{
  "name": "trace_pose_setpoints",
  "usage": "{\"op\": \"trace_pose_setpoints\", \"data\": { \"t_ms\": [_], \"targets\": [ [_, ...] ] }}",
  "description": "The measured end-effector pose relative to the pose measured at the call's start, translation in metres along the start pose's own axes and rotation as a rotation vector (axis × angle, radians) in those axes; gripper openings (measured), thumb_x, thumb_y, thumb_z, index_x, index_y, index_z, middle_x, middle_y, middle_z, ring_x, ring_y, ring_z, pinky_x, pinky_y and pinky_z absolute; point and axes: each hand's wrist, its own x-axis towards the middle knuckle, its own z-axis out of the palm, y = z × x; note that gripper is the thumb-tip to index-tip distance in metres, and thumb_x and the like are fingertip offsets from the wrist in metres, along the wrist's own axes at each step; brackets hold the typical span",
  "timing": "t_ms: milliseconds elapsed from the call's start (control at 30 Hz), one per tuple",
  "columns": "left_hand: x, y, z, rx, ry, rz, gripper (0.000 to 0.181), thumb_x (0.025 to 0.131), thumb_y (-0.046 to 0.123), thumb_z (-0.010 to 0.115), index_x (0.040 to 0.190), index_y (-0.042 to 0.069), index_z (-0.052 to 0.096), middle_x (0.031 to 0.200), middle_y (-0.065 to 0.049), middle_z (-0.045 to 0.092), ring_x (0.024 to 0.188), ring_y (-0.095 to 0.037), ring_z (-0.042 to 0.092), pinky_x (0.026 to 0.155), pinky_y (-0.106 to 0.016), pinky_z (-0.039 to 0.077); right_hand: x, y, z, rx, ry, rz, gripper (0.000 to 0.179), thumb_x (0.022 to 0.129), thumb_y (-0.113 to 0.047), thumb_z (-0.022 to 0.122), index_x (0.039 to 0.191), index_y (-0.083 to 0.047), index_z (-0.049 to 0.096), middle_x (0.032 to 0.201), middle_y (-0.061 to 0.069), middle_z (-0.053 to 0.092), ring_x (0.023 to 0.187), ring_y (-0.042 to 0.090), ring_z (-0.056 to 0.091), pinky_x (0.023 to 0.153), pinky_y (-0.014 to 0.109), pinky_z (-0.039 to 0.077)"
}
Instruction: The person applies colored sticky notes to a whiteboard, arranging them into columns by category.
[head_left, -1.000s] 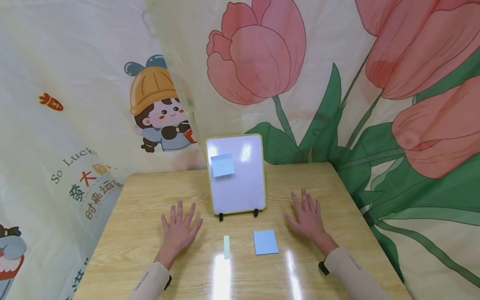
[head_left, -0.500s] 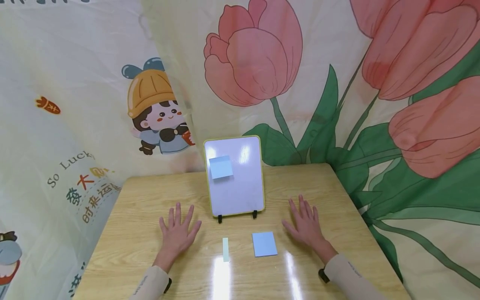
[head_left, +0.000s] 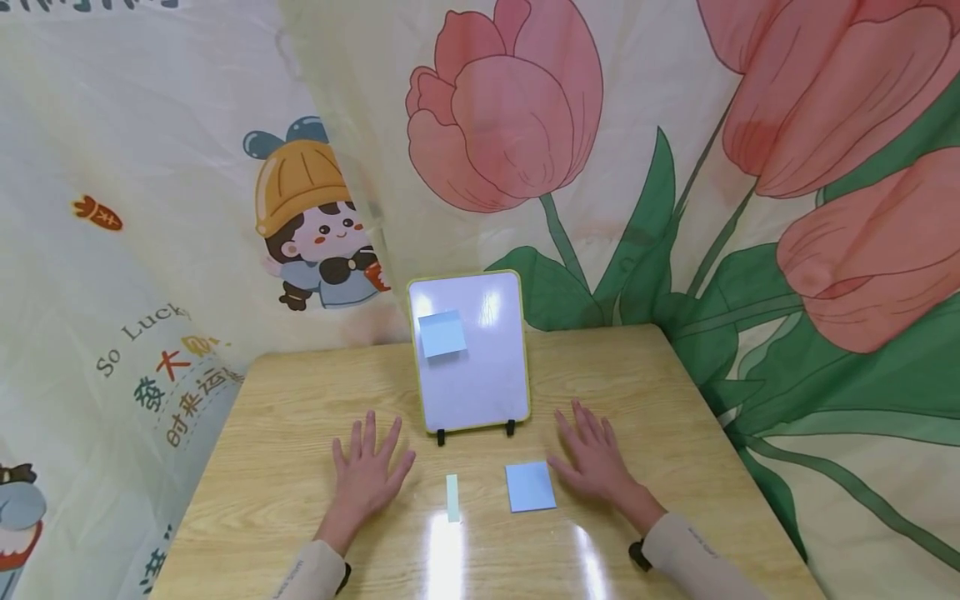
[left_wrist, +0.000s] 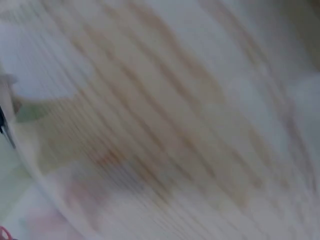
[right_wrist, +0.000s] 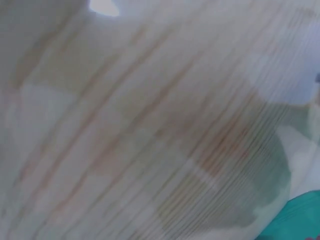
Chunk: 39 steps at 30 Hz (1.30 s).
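Note:
In the head view my left hand (head_left: 366,473) is spread over the left part of the table, fingers straight, holding nothing. My right hand (head_left: 596,462) lies likewise on the right, its thumb tip close to the right edge of a blue sticky note pad (head_left: 531,487). Between the hands, left of the pad, is a narrow pale green strip (head_left: 452,498). Behind them a small whiteboard (head_left: 480,387) with a yellow-green rim leans back on black feet. A light blue sticky note (head_left: 442,334) sticks to its upper left. Neither hand shows in the blurred wrist views.
The wooden table (head_left: 285,417) carries bright light reflections near its front. Behind it hangs a printed cloth (head_left: 645,67) with tulips and a cartoon figure. Wood grain of the tabletop (left_wrist: 150,100) fills much of the left wrist view.
Both hands have moved inward and slightly toward the front, the right one nearing the blue pad. The head view has shifted slightly. The board, note, pad and strip keep their places.

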Motion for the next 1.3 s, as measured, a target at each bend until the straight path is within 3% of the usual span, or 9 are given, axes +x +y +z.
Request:
{"op": "trace_pose_setpoints", "data": {
  "t_ms": [200, 467, 767, 933, 1100, 1300],
  "targets": [
    [-0.006, 0.018, 0.006, -0.003, 0.039, 0.062, 0.069, 0.098, 0.064, 0.039, 0.157, 0.029, 0.029, 0.167, -0.017, 0.003, 0.151, -0.046, 0.004, 0.112, -0.074, -0.005, -0.004, -0.017, 0.001, -0.001, -0.027, -0.118, 0.082, 0.091, -0.057, 0.059, 0.156, -0.014, 0.032, 0.164, 0.018, 0.019, 0.146, 0.043, 0.028, 0.113, 0.068, 0.022],
    [-0.019, 0.052, 0.013, 0.015, 0.091, 0.216, 0.066, 0.098, 0.06, 0.043, 0.154, 0.027, 0.036, 0.164, -0.019, 0.017, 0.149, -0.045, 0.018, 0.112, -0.074, 0.005, -0.011, -0.034, 0.005, -0.005, -0.086, -0.282, 0.088, 0.085, -0.063, 0.065, 0.151, -0.011, 0.041, 0.16, 0.018, 0.031, 0.142, 0.04, 0.037, 0.111, 0.065, 0.03],
    [-0.031, 0.09, 0.021, 0.083, 0.143, 0.392, 0.067, 0.097, 0.066, 0.037, 0.154, 0.028, 0.037, 0.162, -0.018, 0.025, 0.145, -0.043, 0.03, 0.109, -0.073, 0.015, -0.015, -0.039, 0.012, -0.007, -0.062, -0.498, 0.059, 0.08, -0.05, 0.077, 0.123, -0.011, 0.069, 0.136, 0.01, 0.062, 0.122, 0.031, 0.06, 0.102, 0.051, 0.046],
    [-0.039, 0.106, 0.028, 0.12, 0.147, 0.484, 0.067, 0.098, 0.065, 0.036, 0.154, 0.029, 0.036, 0.163, -0.017, 0.025, 0.145, -0.042, 0.03, 0.108, -0.071, 0.019, -0.015, -0.041, 0.012, -0.044, -0.145, -0.463, 0.05, 0.082, -0.046, 0.076, 0.121, -0.013, 0.071, 0.135, 0.007, 0.064, 0.121, 0.025, 0.061, 0.101, 0.046, 0.047],
    [-0.045, 0.118, 0.035, 0.154, 0.068, 0.534, 0.066, 0.099, 0.065, 0.032, 0.156, 0.032, 0.029, 0.165, -0.014, 0.019, 0.147, -0.04, 0.027, 0.11, -0.069, 0.018, -0.012, -0.042, 0.008, -0.051, -0.203, -0.427, 0.045, 0.083, -0.044, 0.075, 0.117, -0.016, 0.073, 0.134, 0.005, 0.064, 0.122, 0.023, 0.061, 0.1, 0.046, 0.048],
    [-0.051, 0.13, 0.038, 0.161, -0.011, 0.584, 0.062, 0.1, 0.063, 0.032, 0.156, 0.035, 0.03, 0.165, -0.012, 0.019, 0.148, -0.039, 0.026, 0.111, -0.069, 0.02, -0.008, -0.041, 0.007, 0.027, -0.202, -0.407, 0.038, 0.086, -0.04, 0.073, 0.114, -0.013, 0.074, 0.128, 0.006, 0.068, 0.119, 0.025, 0.064, 0.097, 0.049, 0.05]
  ]
}}
